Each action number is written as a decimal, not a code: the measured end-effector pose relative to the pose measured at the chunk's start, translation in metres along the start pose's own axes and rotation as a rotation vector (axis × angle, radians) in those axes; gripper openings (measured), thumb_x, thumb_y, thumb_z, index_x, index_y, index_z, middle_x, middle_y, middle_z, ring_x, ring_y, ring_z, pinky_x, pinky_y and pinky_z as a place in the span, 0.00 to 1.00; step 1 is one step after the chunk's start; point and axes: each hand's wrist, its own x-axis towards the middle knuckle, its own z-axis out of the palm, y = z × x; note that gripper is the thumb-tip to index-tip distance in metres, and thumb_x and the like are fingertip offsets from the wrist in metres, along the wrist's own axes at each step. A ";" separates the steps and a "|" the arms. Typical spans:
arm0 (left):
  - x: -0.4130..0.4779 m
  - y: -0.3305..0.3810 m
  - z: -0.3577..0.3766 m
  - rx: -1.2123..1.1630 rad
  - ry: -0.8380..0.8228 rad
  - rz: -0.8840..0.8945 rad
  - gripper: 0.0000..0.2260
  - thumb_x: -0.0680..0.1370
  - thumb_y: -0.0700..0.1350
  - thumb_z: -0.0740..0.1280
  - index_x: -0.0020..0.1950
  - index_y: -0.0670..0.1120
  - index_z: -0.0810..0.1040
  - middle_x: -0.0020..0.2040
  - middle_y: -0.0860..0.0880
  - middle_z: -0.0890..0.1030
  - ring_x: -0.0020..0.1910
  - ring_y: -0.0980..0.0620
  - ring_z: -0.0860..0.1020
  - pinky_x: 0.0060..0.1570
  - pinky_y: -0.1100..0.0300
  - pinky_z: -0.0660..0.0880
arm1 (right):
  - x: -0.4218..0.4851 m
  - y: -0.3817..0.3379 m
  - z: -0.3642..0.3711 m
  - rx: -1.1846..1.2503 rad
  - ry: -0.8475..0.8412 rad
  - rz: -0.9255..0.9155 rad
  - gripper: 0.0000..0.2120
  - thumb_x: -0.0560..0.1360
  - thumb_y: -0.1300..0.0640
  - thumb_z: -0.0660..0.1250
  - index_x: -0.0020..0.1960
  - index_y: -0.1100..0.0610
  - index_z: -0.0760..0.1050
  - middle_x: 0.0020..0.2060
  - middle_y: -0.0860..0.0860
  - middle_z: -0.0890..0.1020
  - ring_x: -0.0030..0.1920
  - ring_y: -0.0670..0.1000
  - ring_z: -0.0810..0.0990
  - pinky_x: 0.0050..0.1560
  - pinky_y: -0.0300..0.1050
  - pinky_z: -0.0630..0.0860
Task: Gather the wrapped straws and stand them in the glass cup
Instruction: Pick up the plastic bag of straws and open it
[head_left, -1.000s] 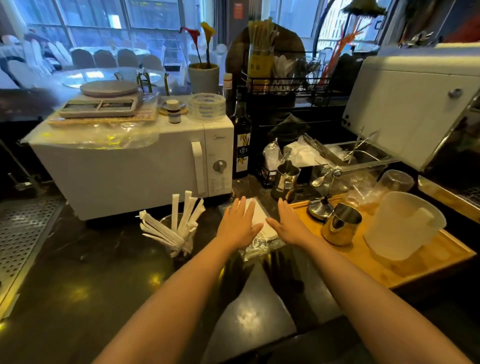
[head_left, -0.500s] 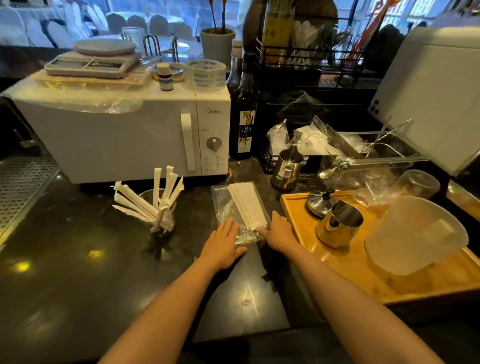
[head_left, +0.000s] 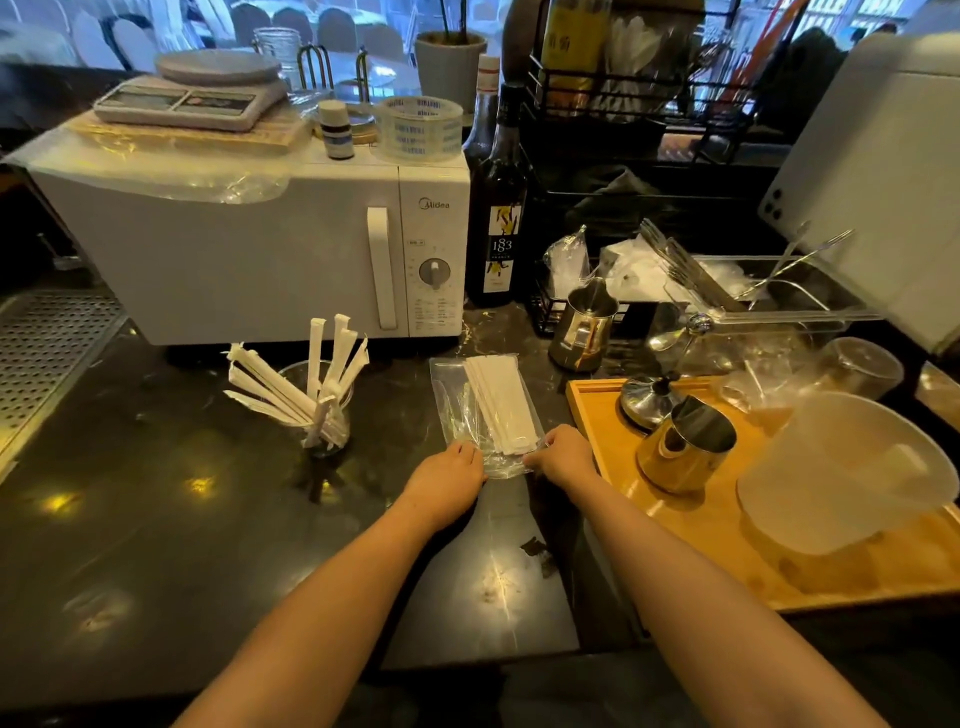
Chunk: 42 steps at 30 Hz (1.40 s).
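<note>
Flat stack of wrapped straws in clear bag on counter, long axis running away from person, near end at fingertips. Left hand and right hand curled, pinching bag's near corners, equally close. Glass cup, already holding straws, sits left, nearer left hand.

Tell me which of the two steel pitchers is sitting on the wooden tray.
The nearer steel pitcher, beside the frosted plastic jug on the wooden tray. The other pitcher stands on the dark counter near the syrup bottle.
</note>
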 end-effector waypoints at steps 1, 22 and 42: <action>-0.001 0.001 -0.001 0.013 0.006 0.015 0.15 0.79 0.38 0.52 0.65 0.36 0.64 0.65 0.37 0.69 0.63 0.41 0.68 0.58 0.50 0.73 | -0.001 0.000 -0.001 0.033 -0.009 0.005 0.08 0.68 0.63 0.71 0.43 0.67 0.77 0.42 0.63 0.81 0.43 0.57 0.78 0.44 0.48 0.75; -0.019 0.004 -0.083 -0.156 0.281 -0.097 0.10 0.78 0.45 0.57 0.50 0.42 0.75 0.49 0.40 0.81 0.47 0.41 0.78 0.38 0.53 0.69 | -0.048 -0.048 -0.043 0.607 0.068 -0.166 0.13 0.71 0.68 0.60 0.39 0.51 0.63 0.31 0.53 0.75 0.27 0.48 0.75 0.24 0.37 0.69; -0.081 -0.032 -0.146 -1.191 0.028 0.020 0.13 0.78 0.42 0.58 0.34 0.47 0.72 0.30 0.52 0.75 0.21 0.64 0.73 0.24 0.72 0.71 | -0.096 -0.102 -0.043 0.720 -0.153 -0.416 0.08 0.73 0.66 0.63 0.37 0.57 0.72 0.29 0.54 0.77 0.21 0.41 0.75 0.22 0.32 0.72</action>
